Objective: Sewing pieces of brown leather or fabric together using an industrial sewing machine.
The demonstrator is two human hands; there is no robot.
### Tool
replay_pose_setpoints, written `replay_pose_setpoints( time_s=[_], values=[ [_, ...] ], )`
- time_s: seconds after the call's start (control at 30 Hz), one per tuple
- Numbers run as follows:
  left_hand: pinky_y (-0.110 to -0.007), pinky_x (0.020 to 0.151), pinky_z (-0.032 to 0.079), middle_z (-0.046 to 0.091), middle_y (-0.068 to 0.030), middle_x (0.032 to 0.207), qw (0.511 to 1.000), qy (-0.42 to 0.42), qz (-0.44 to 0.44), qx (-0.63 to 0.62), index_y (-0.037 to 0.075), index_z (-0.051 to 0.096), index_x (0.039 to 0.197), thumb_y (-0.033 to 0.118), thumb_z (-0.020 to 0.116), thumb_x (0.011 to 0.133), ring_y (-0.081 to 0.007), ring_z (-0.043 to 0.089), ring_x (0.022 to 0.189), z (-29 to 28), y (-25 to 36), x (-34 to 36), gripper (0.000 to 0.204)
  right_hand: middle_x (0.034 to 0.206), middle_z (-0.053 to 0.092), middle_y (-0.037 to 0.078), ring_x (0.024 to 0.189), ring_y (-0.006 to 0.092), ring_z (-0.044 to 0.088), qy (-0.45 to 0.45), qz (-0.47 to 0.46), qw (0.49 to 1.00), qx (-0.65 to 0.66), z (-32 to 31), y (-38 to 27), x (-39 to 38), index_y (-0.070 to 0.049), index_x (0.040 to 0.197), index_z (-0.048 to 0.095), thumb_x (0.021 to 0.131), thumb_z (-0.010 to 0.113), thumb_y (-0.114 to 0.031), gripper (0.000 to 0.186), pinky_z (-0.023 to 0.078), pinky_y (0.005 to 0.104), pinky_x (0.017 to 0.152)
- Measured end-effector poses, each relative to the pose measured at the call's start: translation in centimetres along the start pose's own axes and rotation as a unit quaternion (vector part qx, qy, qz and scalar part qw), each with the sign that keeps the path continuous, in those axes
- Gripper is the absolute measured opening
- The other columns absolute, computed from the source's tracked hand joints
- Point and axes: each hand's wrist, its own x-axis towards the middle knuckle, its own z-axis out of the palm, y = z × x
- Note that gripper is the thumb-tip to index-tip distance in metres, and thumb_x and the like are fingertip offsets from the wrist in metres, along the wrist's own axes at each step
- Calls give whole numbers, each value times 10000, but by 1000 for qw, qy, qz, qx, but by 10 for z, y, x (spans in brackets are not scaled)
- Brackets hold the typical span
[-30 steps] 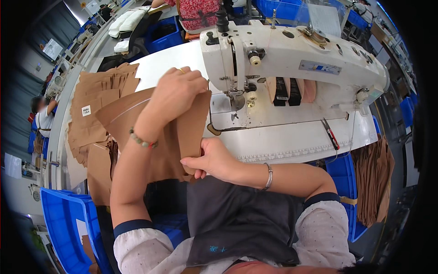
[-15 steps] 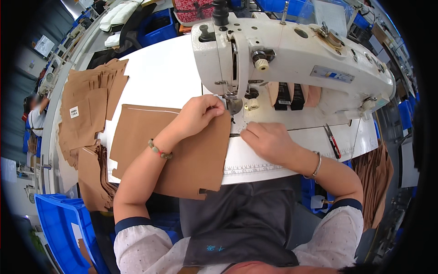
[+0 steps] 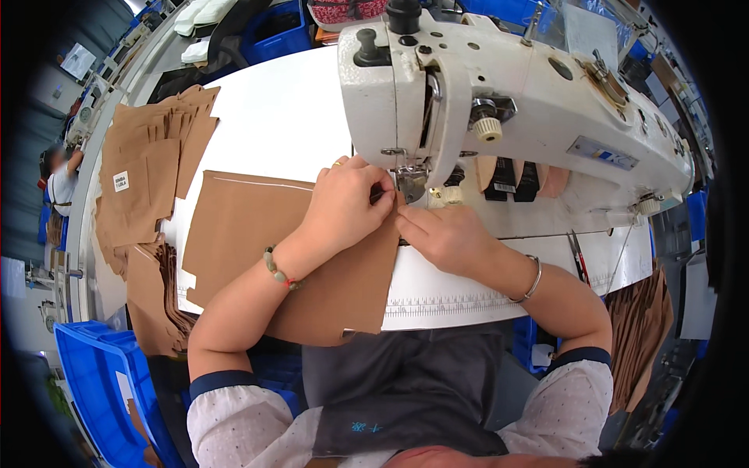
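Observation:
A brown fabric panel with a white line along its far edge lies on the white sewing table, its near edge hanging over the front. At its far right corner, my left hand is closed, thumb and finger pinching the cloth beside the presser foot. My right hand is closed too, its fingertips meeting the panel's right edge just below the left fingers. The small spot between the fingertips is partly hidden. Over both hands stands the white sewing machine.
Stacked brown pieces lie on the left, with more folded ones nearer. Red-handled snips rest right of my right hand. A blue crate stands lower left; brown cloth pieces hang at the right. Another person is far left.
My right hand has moved left and up, from the bare table beside the panel to its right edge at my left fingers. The view has shifted slightly, so the machine appears farther right.

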Motion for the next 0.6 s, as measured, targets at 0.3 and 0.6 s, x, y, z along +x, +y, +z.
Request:
replay_pose_setpoints(
  time_s=[0.3,0.6],
  values=[
    [-454,680,547,718,-165,735,999,-18,-35,-36,41,777,792,163,712,859,-374,682,746,-5,3,10,154,979,703,68,579,157,632,-16,13,1000,4,-5,3,0,-45,908,634,813,659,-114,120,494,312,495],
    [-437,626,549,726,-141,705,999,25,-19,-44,57,777,779,219,733,850,-359,696,654,9,-13,18,182,1026,747,64,557,215,638,-13,14,1000,-5,-2,13,-4,-60,972,668,857,680,-114,128,503,350,484]
  ],
)
